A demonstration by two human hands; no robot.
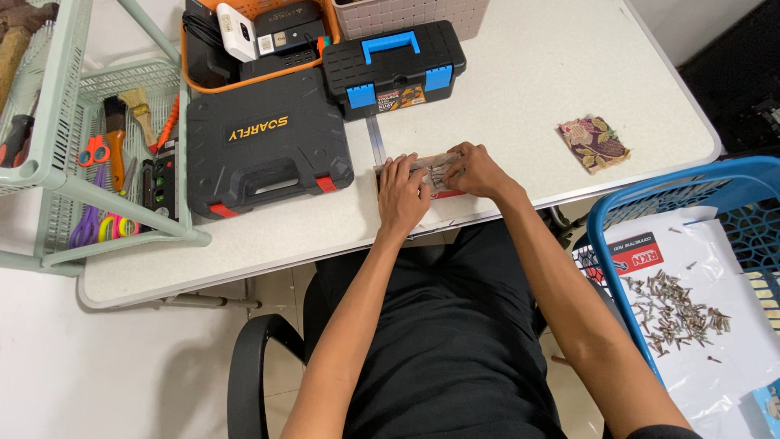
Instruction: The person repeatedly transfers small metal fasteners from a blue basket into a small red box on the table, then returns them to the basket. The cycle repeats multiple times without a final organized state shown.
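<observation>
On the white table (520, 97), near its front edge, lies a small clear packet (434, 172) with a red strip along its lower edge. Both hands are on it. My left hand (402, 195) lies flat over its left part with the fingers pressed down. From the right, my right hand (475, 169) pinches the packet's top with its fingertips. What is inside the packet is too small to make out.
A black tool case (264, 142) lies left of the hands, a black and blue toolbox (396, 67) behind them, an orange tray (244, 41) of devices further back. A patterned cloth square (594, 143) lies right. A green rack (97, 146) holds hand tools. A blue basket (699, 268) holds several screws on paper.
</observation>
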